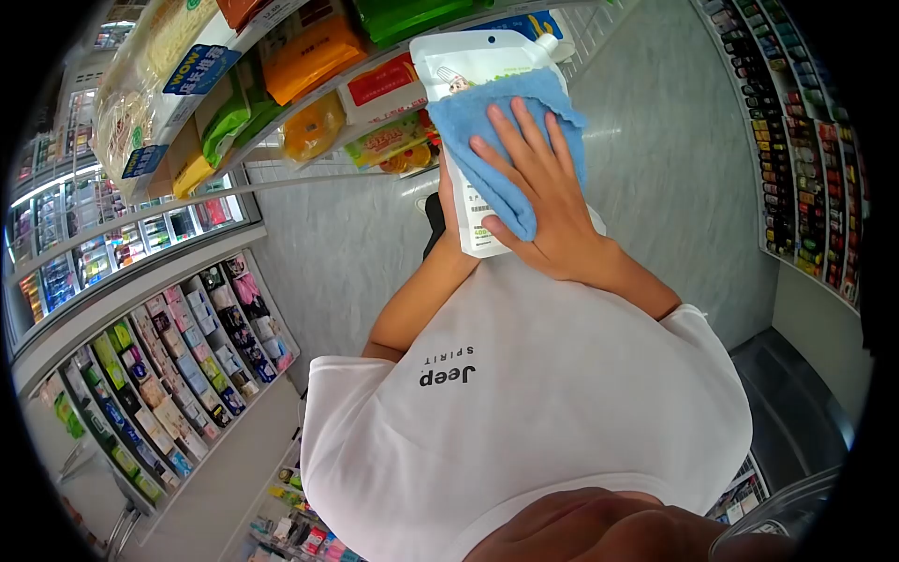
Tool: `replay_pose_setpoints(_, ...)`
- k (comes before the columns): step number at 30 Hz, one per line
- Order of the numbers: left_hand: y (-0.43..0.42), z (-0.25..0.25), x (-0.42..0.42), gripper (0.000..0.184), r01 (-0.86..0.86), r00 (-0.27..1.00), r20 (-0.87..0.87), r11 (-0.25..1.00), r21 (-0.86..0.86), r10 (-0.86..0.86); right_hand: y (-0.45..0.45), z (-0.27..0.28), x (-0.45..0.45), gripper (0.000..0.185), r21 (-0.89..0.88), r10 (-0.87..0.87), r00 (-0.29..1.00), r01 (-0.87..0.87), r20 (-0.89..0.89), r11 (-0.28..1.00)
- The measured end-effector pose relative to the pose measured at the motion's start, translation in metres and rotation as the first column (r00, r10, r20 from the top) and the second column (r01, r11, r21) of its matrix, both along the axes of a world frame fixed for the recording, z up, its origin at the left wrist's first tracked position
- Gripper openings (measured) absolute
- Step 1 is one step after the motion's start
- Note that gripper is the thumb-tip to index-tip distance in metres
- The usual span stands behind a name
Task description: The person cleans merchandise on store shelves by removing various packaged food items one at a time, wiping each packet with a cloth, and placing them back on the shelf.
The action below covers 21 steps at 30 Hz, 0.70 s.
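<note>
A white spouted pouch (480, 223) with a white cap at its top right stands out in front of my chest. My left hand (451, 201) holds it from behind along its left edge, and most of those fingers are hidden by the pouch. Spread over the pouch's front is a folded blue cloth (468, 126). My right hand (538, 187) presses this cloth against the pouch, palm down with the fingers spread, the thumb near the cloth's lower edge.
Close by at the upper left, a shelf (267, 126) carries bagged noodles (154, 84) and colourful packets (314, 56). Racks of small packages (178, 365) stand at the lower left, with bottle shelves (787, 140) at the right. Grey floor (655, 178) lies between them.
</note>
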State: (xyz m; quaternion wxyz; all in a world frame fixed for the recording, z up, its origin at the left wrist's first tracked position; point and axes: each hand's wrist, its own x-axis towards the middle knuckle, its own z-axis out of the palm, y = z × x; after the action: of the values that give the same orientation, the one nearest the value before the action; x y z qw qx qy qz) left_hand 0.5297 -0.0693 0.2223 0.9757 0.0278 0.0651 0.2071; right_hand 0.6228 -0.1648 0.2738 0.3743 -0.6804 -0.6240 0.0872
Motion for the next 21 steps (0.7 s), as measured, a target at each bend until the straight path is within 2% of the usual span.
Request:
replay_pose_setpoints(3, 0.001, -0.003, -0.005, 0.068, 0.042, 0.998, 0.053, 0.997, -0.070, -0.038, -0.002, 0.000, 0.006, 0.061, 0.014, -0.002, 1.000, 0.002, -0.009, 1.000)
replay_pose_setpoints(6, -0.002, -0.010, -0.009, 0.068, 0.116, 0.963, 0.257, 0.985, -0.126, -0.081, 0.005, 0.000, 0.024, 0.058, 0.058, -0.058, 0.996, 0.062, -0.066, 0.996)
replay_pose_setpoints(7, -0.003, -0.008, -0.007, 0.066, 0.081, 0.975, 0.210, 0.995, -0.063, -0.066, 0.010, -0.005, 0.028, 0.059, 0.085, -0.098, 0.990, 0.107, -0.102, 0.991)
replay_pose_setpoints(9, -0.002, -0.014, -0.011, 0.065, 0.133, 0.976, 0.176, 0.991, -0.023, -0.127, 0.018, -0.014, 0.034, 0.059, 0.132, -0.176, 0.969, 0.201, -0.176, 0.971)
replay_pose_setpoints(11, -0.002, -0.017, -0.010, 0.065, 0.094, 0.973, 0.220, 0.990, -0.109, -0.068, 0.011, -0.007, 0.024, 0.059, 0.103, -0.144, 0.987, 0.150, -0.069, 0.983)
replay_pose_setpoints(14, -0.001, -0.017, -0.013, 0.067, 0.105, 0.977, 0.195, 0.988, -0.111, -0.082, -0.001, -0.002, 0.008, 0.057, 0.104, -0.049, 0.999, 0.047, 0.023, 0.994)
replay_pose_setpoints(17, -0.005, -0.016, -0.010, 0.069, 0.131, 0.972, 0.216, 0.979, -0.159, -0.095, 0.003, 0.001, 0.032, 0.057, 0.096, -0.064, 0.998, 0.066, -0.030, 0.993)
replay_pose_setpoints(19, -0.009, -0.011, -0.007, 0.070, 0.166, 0.967, 0.219, 0.974, -0.152, -0.130, 0.012, -0.004, 0.052, 0.056, 0.157, -0.107, 0.992, 0.116, -0.064, 0.981)
replay_pose_setpoints(20, -0.009, -0.003, -0.008, 0.071, 0.173, 0.984, -0.048, 0.982, 0.071, -0.170, 0.015, -0.004, 0.057, 0.056, 0.187, -0.130, 0.988, 0.143, -0.083, 0.972)
replay_pose_setpoints(21, -0.010, 0.010, -0.008, 0.071, 0.233, 0.939, -0.314, 0.931, 0.279, -0.141, 0.016, 0.001, 0.054, 0.056, 0.170, -0.126, 0.991, 0.133, -0.052, 0.976)
